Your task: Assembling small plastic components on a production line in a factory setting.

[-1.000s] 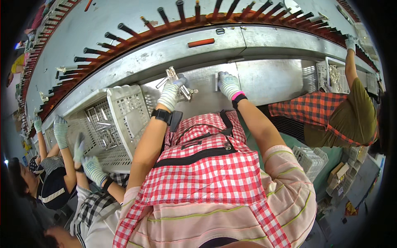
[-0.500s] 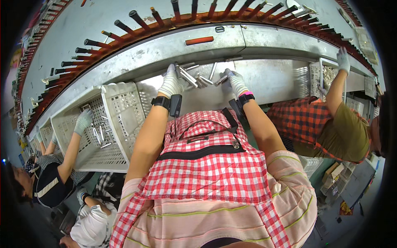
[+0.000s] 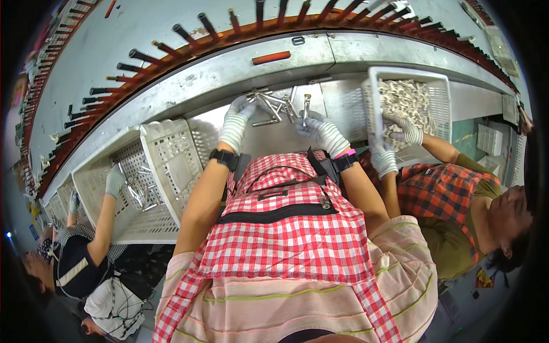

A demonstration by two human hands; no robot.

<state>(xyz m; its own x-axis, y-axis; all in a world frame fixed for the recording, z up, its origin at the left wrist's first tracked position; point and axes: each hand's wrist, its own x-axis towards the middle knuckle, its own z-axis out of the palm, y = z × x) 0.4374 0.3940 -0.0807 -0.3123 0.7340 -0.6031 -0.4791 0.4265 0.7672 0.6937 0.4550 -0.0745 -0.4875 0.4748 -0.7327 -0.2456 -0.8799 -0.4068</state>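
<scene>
I see the metal tubes (image 3: pixel 267 107), bundled in the left hand (image 3: pixel 235 123) a second ago, now spread beside its fingers. The right hand (image 3: pixel 321 130) now has one tube (image 3: pixel 307 103) pointing far. On the right, a white basket (image 3: pixel 409 72) has slid closer, both a co-worker's hands (image 3: pixel 383 158) now at it.

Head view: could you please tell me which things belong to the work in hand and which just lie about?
Seemingly in use: slender silver metal pieces at the left hand; single silver metal piece in the right hand.
Apparently lying about: red cylindrical rod; thin red stick.
</scene>
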